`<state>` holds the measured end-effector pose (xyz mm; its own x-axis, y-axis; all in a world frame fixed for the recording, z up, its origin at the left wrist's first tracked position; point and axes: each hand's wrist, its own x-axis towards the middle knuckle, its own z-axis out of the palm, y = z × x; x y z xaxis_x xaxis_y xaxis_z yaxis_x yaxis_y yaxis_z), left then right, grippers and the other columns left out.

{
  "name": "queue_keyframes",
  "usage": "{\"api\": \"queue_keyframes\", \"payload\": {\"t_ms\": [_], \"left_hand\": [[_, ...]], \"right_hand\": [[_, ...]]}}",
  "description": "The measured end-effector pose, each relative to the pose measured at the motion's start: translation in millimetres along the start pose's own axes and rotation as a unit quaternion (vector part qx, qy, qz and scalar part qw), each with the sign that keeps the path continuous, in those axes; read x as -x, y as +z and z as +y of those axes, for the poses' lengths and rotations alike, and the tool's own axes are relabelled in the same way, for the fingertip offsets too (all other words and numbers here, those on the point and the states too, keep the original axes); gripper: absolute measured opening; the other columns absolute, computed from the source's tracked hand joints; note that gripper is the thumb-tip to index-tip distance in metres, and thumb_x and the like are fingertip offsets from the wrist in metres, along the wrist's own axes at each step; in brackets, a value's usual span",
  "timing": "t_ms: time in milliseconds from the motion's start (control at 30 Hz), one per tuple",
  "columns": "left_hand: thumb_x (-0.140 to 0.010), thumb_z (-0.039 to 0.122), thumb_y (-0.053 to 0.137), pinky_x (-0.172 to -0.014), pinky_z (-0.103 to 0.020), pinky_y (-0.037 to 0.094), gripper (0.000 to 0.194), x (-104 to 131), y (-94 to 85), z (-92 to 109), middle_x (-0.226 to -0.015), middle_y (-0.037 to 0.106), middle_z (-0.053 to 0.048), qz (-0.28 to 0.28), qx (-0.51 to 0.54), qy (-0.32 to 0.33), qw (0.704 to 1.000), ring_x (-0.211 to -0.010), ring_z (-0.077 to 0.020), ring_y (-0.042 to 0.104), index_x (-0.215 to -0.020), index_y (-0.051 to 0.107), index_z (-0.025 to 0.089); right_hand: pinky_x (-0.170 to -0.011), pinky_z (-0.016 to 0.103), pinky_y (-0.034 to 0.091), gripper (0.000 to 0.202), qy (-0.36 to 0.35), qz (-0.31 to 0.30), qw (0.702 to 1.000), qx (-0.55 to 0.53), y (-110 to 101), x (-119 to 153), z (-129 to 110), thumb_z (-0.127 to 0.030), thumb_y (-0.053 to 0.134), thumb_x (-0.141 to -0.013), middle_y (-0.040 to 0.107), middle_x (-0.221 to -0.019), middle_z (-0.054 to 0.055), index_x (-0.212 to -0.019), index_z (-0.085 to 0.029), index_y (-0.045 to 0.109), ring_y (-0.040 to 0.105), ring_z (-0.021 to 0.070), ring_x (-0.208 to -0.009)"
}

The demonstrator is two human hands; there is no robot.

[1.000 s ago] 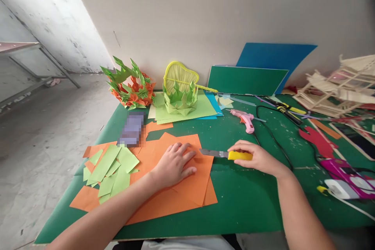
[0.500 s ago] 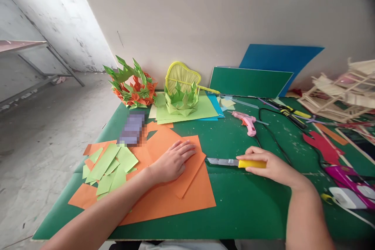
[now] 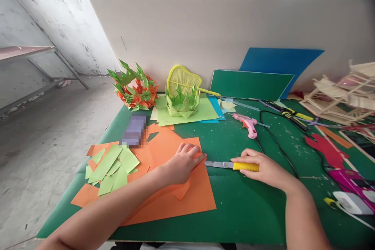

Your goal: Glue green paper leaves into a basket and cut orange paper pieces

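Observation:
My left hand [image 3: 184,164] is closed at the right corner of a folded sheet of orange paper [image 3: 165,140], fingers bent over its edge. A larger orange sheet [image 3: 202,199] lies flat underneath. My right hand [image 3: 259,164] grips the yellow handle of a utility knife [image 3: 221,164]. Its blade points left, and the tip is beside the fingers of my left hand at the paper's edge. Part of the folded sheet is hidden under my left hand and forearm.
Green paper pieces [image 3: 108,164] lie left. Behind stand a green paper crown [image 3: 183,105], an orange-green folded-paper ring [image 3: 136,93] and a yellow fan-shaped piece [image 3: 181,78]. A pink glue gun [image 3: 247,123], its cord and a wooden stick model [image 3: 336,97] are at right.
My left hand has moved right to the folded sheet's corner, and its spread fingers have curled in. My right hand has brought the knife slightly left. The view has tilted a little.

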<state>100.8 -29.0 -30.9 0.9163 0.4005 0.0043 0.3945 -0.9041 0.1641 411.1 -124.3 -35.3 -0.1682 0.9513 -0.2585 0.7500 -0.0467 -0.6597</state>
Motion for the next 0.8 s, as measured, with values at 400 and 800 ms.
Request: {"api": "queue_keyframes", "payload": {"t_ms": [400,800], "left_hand": [[-0.071,0.006,0.046,-0.111,-0.059,0.023,0.085,8,14.2,-2,-0.138,0.044,-0.015,0.033,0.05,-0.015,0.998,-0.132,-0.0324,0.035,-0.15,0.018,0.019],[-0.099,0.036,0.032,-0.117,-0.048,0.023,0.044,12,15.1,-3,-0.139,0.05,-0.01,0.088,0.098,-0.048,0.99,-0.135,-0.0253,0.038,-0.137,0.044,0.019]], "right_hand": [[-0.073,0.03,0.048,0.041,-0.007,0.01,1.0,0.019,3,-2,-7,-0.049,0.053,-0.086,0.055,-0.099,0.004,-0.122,-0.035,0.065,0.058,0.0196,-0.084],[-0.079,0.029,0.048,0.041,-0.044,0.001,0.998,0.034,12,-8,-26,-0.045,0.058,-0.083,0.057,-0.101,0.002,-0.124,-0.037,0.063,0.06,0.0187,-0.086]]}}
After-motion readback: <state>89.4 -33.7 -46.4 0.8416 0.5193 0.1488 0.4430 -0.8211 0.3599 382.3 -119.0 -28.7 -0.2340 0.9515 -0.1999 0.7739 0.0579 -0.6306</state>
